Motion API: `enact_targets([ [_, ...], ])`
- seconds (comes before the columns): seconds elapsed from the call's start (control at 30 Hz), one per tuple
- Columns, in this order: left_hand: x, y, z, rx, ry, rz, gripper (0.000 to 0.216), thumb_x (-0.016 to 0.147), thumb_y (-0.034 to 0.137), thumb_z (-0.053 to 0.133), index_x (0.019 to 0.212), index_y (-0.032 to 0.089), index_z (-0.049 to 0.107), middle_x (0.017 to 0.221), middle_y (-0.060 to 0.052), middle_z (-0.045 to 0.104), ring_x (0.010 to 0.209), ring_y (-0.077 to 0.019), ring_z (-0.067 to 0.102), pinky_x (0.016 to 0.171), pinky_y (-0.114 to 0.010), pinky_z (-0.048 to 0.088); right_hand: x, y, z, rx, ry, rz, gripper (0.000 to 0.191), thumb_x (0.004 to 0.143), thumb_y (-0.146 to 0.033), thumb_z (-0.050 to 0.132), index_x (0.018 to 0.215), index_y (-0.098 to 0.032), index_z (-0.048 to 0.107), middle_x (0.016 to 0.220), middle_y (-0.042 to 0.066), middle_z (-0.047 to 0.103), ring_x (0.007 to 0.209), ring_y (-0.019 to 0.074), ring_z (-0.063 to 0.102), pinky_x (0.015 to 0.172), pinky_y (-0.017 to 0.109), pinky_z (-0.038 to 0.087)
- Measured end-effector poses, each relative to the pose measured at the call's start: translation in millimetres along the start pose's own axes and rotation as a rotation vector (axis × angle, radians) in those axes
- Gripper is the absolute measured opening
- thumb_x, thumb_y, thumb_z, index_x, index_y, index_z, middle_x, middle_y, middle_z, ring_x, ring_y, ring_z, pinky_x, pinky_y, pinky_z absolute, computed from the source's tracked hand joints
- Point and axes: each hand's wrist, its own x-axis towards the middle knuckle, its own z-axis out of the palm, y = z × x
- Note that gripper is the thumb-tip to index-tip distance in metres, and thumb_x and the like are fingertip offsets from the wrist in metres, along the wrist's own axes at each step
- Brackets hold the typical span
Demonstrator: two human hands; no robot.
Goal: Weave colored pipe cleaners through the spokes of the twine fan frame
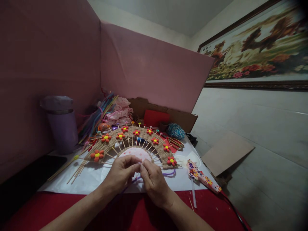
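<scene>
A fan-shaped craft (131, 131) of thin sticks woven with brown twine lies in front of me, dotted with red and orange flowers with yellow centres. At its lower middle is a pale half-round panel (136, 153) with pink spots. My left hand (124, 170) and my right hand (152, 179) meet just before this panel, fingertips pinched together. Between them is the end of a purple yarn strand (170, 174), mostly covered by the fingers. Its length shows right of my right hand and below my left one.
A floral-patterned glue gun (202, 178) with a clear glue stick lies at right, its cord trailing off the edge. Behind it are pliers (176, 142) and a blue yarn ball (175, 131). A purple tumbler (61, 125) stands left, near loose sticks (78, 170) and coloured pipe cleaners (97, 117).
</scene>
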Motion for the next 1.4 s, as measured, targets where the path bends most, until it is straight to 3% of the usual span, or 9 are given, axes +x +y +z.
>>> enact_targets([
  [0.17, -0.4, -2.7, 0.4, 0.043, -0.008, -0.004, 0.023, 0.075, 0.036, 0.056, 0.079, 0.014, 0.058, 0.057, 0.004, 0.048, 0.039, -0.0061, 0.038, 0.034, -0.018, 0.032, -0.7, 1.6, 0.5, -0.030, -0.024, 0.008, 0.022, 0.093, -0.018, 0.031, 0.076, -0.019, 0.045, 0.071, 0.001, 0.052, 0.065, 0.0140, 0.048, 0.061, 0.025, 0.035],
  [0.33, -1.6, -8.8, 1.3, 0.126, 0.031, 0.040, 0.020, 0.080, 0.032, 0.051, 0.071, 0.015, 0.053, 0.050, 0.007, 0.043, 0.038, -0.0061, 0.036, 0.037, -0.018, 0.029, -1.2, 1.1, 0.4, -0.106, 0.052, 0.050, 0.021, 0.092, -0.021, 0.032, 0.075, -0.019, 0.043, 0.072, 0.003, 0.052, 0.067, 0.0158, 0.049, 0.061, 0.026, 0.034],
  [0.67, -1.5, -11.9, -0.3, 0.337, 0.080, 0.182, 0.012, 0.077, 0.022, 0.052, 0.073, 0.015, 0.061, 0.062, 0.001, 0.056, 0.057, -0.0114, 0.047, 0.053, -0.021, 0.037, -2.1, 4.8, 4.5, -0.151, -0.033, -0.085, 0.019, 0.090, -0.013, 0.033, 0.074, -0.019, 0.044, 0.072, 0.003, 0.050, 0.066, 0.0161, 0.048, 0.060, 0.026, 0.035],
  [0.93, -0.6, -10.0, 0.5, 0.278, 0.067, 0.100, 0.014, 0.076, 0.025, 0.054, 0.072, 0.014, 0.061, 0.055, 0.002, 0.052, 0.048, -0.0090, 0.042, 0.047, -0.020, 0.034, -1.1, 5.1, 2.9, -0.098, 0.033, 0.029, 0.018, 0.093, -0.022, 0.035, 0.077, -0.019, 0.043, 0.074, 0.003, 0.051, 0.069, 0.0166, 0.049, 0.061, 0.027, 0.036],
  [1.1, -1.0, -9.0, -0.4, 0.350, 0.115, 0.088, 0.017, 0.076, 0.027, 0.054, 0.068, 0.013, 0.060, 0.054, 0.001, 0.053, 0.049, -0.0111, 0.047, 0.049, -0.022, 0.037, -2.4, 7.1, 5.6, -0.094, -0.014, -0.036, 0.022, 0.094, -0.019, 0.028, 0.079, -0.019, 0.045, 0.076, 0.004, 0.052, 0.069, 0.0169, 0.050, 0.063, 0.028, 0.038],
  [1.4, -1.6, -9.5, -0.6, 0.563, 0.048, 0.163, 0.023, 0.081, 0.027, 0.046, 0.067, 0.015, 0.059, 0.059, 0.000, 0.055, 0.057, -0.0127, 0.047, 0.054, -0.023, 0.034, -2.3, 10.2, 8.6, -0.202, 0.001, -0.071, 0.020, 0.092, -0.015, 0.030, 0.079, -0.019, 0.044, 0.074, 0.005, 0.052, 0.067, 0.0185, 0.051, 0.059, 0.029, 0.037],
])
